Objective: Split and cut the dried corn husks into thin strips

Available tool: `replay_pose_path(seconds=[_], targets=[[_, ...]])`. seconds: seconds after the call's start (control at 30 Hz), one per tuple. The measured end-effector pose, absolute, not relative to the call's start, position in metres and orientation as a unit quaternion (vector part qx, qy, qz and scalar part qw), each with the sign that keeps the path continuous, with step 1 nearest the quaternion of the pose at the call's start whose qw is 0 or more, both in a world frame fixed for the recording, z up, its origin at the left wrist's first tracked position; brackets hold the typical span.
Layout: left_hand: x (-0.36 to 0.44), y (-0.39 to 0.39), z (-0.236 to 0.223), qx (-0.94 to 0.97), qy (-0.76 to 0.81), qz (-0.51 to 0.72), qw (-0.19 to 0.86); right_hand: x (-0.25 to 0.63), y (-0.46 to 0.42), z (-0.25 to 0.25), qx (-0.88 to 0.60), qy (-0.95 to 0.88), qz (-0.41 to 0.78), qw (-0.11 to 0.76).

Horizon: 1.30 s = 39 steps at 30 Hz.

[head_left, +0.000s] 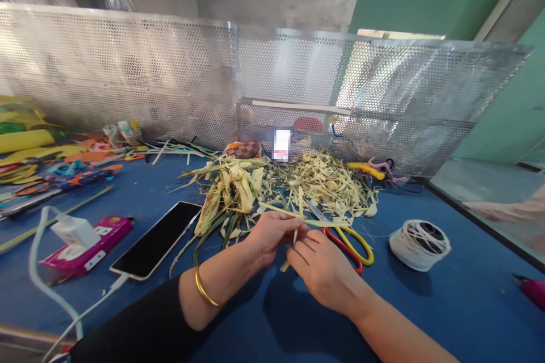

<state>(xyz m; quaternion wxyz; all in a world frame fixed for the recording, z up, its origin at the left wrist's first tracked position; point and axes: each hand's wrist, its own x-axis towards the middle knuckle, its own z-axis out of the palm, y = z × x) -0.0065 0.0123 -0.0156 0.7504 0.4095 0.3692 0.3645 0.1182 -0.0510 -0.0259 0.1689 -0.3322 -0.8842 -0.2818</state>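
Note:
My left hand (272, 233) and my right hand (320, 264) meet over the blue table (447, 306), both pinched on thin pale yellow leaf strips (298, 216) that cross between them. A gold bangle (204, 290) is on my left wrist. Just behind my hands lies a heap of dried yellow-green leaves and shreds (276, 184). Scissors with red and yellow handles (349, 241) lie right beside my right hand.
A spool of white cord (419, 244) sits to the right. A dark phone (157, 238) on a cable and a pink power strip (87, 247) with a white charger lie at left. Colourful scraps (51, 164) crowd the far left. A perforated metal screen (170, 79) backs the table.

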Motion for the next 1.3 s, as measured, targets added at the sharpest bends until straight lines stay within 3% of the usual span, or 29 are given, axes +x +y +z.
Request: replay_pose_path(seconds=[0.23,0.33,0.4,0.5,0.6,0.7,1.03,1.17,1.23,1.3], targets=[[-0.005,0.014,-0.017,0.409,0.361,0.356,0.759,0.113,-0.054,-0.024,-0.325,-0.899,-0.22,0.197],[-0.007,0.017,-0.01,0.422,0.36,0.351,0.754,0.125,-0.058,-0.008,-0.38,-0.854,-0.132,0.331],[-0.008,0.017,-0.006,0.434,0.364,0.342,0.75,0.14,-0.056,-0.001,-0.493,-0.726,-0.079,0.472],[-0.008,0.014,-0.004,0.455,0.368,0.315,0.747,0.16,-0.044,0.001,-0.635,-0.556,0.131,0.52],[-0.007,0.008,-0.004,0.509,0.369,0.297,0.718,0.163,-0.032,-0.005,-0.586,-0.487,0.396,0.513],[-0.005,0.004,-0.007,0.574,0.386,0.287,0.662,0.151,-0.031,-0.008,-0.512,-0.46,0.49,0.535],[-0.004,0.003,-0.004,0.655,0.356,0.245,0.62,0.135,-0.034,-0.011,-0.514,-0.359,0.455,0.632],[-0.007,0.0,0.0,0.644,0.363,0.239,0.63,0.143,-0.033,-0.014,-0.542,-0.429,0.419,0.589],[-0.008,0.0,0.0,0.631,0.363,0.24,0.642,0.151,-0.034,-0.013,-0.585,-0.491,0.318,0.562],[-0.007,0.001,-0.002,0.63,0.365,0.234,0.645,0.159,-0.035,-0.009,-0.621,-0.533,0.117,0.563]])
